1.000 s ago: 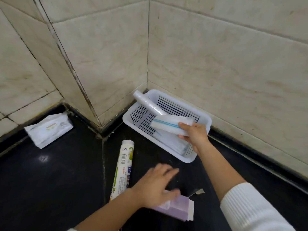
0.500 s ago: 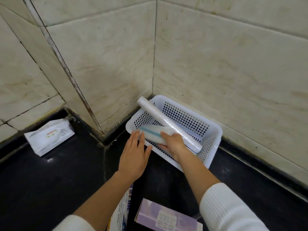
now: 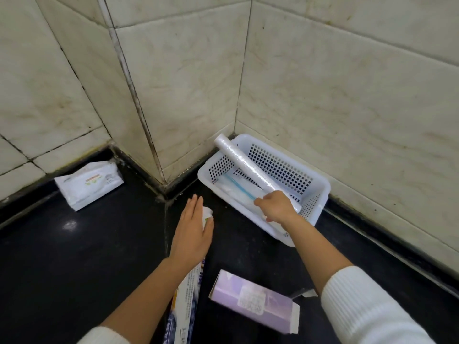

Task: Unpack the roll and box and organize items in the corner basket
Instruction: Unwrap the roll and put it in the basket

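The worst that could happen here starts with the basket (image 3: 320, 187), tucked into the wall corner on the dark floor. If I press too hard on its near rim it could tip towards me and spill what I have put in. The long clear roll (image 3: 248, 165) is the next worry: it lies slanted, its far end propped on the basket's far left corner and sticking out over the rim, so a nudge from my wrist could send it rolling out onto the floor. Below it, flat in the basket, lies the white packet with the blue stripe (image 3: 236, 188).

My right hand (image 3: 277, 207) is inside the basket at its near end, fingers curled shut, I think pinching the packet's end, though my knuckles hide the contact. If I drag it sideways it could lever the roll up.

My left hand (image 3: 192, 232) is on the near left of the basket, fingers straight and spread flat, gripping nothing, hovering over or resting on the printed wrapper tube (image 3: 188, 289). That tube could roll away under my palm.

Nearer me than the basket lies the purple box (image 3: 250, 297), flap open, contents hidden. Well to the basket's left sits a white pack (image 3: 88, 183) against the wall.
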### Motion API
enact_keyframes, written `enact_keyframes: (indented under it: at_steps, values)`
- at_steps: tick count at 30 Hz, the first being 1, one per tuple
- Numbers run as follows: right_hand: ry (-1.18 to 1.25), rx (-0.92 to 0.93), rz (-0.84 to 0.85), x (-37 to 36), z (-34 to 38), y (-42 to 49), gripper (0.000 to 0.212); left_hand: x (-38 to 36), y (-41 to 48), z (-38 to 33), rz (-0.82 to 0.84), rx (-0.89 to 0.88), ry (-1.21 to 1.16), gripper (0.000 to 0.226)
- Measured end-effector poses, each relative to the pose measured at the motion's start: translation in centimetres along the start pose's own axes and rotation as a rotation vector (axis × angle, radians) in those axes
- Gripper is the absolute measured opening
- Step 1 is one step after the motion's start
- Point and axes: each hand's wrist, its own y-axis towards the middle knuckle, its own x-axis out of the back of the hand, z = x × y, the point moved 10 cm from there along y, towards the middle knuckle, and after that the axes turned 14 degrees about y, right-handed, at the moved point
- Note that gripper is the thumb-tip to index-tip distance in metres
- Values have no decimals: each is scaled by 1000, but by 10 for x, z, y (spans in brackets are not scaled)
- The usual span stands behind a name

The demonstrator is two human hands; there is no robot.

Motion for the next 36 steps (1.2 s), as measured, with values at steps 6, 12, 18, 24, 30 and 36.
enact_keyframes:
  at_steps: [6,12,18,24,30,36]
  values:
    - [-52,38,57,-7,3,-10,22,0,-28,32,110,143,21,63]
    - [-31,404,-207,10,58,-59,16,-11,-70,68,224,384,12,88]
    - [-29,431,94,-79,28,-119,15,-45,-117,75,358,427,45,67]
    - [-36,297,138,-103,-7,-130,17,-27,-126,82,314,433,-127,53]
    - [262,177,18,-74,12,-128,47,18,-148,70,251,141,-117,52]
    - [328,187,4,-40,34,-140,49,54,-156,43,58,-59,98,66]
